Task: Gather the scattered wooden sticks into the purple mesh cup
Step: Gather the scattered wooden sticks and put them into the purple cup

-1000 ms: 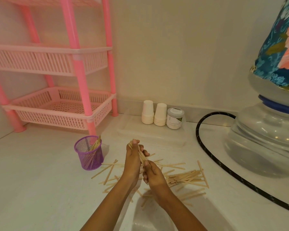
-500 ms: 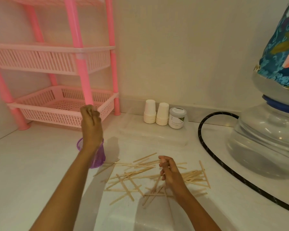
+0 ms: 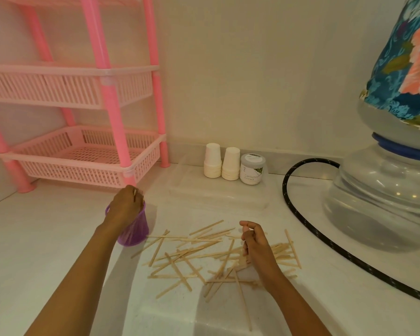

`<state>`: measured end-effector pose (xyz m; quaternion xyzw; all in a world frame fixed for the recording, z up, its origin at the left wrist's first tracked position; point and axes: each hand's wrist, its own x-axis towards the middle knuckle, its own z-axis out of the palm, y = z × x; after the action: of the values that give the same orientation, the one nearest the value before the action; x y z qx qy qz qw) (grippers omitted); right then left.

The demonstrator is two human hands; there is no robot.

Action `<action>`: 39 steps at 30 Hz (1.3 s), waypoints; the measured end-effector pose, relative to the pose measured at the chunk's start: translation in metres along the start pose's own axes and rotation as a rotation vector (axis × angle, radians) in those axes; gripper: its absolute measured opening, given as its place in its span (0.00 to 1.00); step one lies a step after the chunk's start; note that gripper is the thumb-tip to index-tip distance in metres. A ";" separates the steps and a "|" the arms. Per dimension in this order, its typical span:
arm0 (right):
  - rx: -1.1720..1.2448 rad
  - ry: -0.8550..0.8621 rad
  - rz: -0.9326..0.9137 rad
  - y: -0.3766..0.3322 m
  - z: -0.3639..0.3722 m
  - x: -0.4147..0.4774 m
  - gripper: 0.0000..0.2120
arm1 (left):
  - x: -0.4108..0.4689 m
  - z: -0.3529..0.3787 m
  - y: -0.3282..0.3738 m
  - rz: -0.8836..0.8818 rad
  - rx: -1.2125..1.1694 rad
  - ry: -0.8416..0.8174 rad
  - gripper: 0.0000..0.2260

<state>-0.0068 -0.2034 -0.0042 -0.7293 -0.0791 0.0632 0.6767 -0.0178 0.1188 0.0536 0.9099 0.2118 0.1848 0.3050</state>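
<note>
My left hand (image 3: 124, 208) sits right on the mouth of the purple mesh cup (image 3: 135, 230), fingers curled around a few wooden sticks whose tips poke up at its knuckles. I judge it is feeding them in. The cup stands at about nine o'clock from the heap, just in front of the pink plastic rack (image 3: 83, 163). My right hand (image 3: 254, 241) hovers loosely curled over the right half of the scattered wooden sticks (image 3: 194, 258); whether it pinches one I cannot tell. The sticks lie crisscrossed flat on the white desk (image 3: 46, 251), thickest at three o'clock of the pile. They look light, stiff and thin, prone to skid, so I would rake several parallel and pinch them mid-length. Behind, at twelve o'clock, stand two paper cup stacks (image 3: 220, 163) and a jar of cardamom extract (image 3: 252, 168).
</note>
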 end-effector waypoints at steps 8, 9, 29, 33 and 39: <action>-0.352 0.132 -0.204 -0.005 -0.022 0.006 0.10 | -0.022 0.001 0.039 0.201 -0.051 0.252 0.11; -0.428 0.136 -0.238 -0.005 -0.025 0.007 0.10 | -0.028 0.006 0.045 0.262 -0.065 0.232 0.10; -1.048 -0.502 -0.128 0.005 -0.075 -0.006 0.39 | -0.090 0.126 0.047 0.438 0.299 -0.473 0.37; -0.999 -0.446 -0.228 0.007 -0.070 -0.012 0.32 | -0.088 0.137 0.041 0.463 0.239 -0.343 0.21; -1.018 -0.357 -0.313 0.009 -0.056 -0.014 0.22 | -0.081 0.147 0.040 0.447 0.207 -0.335 0.10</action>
<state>-0.0094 -0.2617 -0.0088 -0.9213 -0.3205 0.0384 0.2169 -0.0062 -0.0203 -0.0481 0.9781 -0.0295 0.0721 0.1928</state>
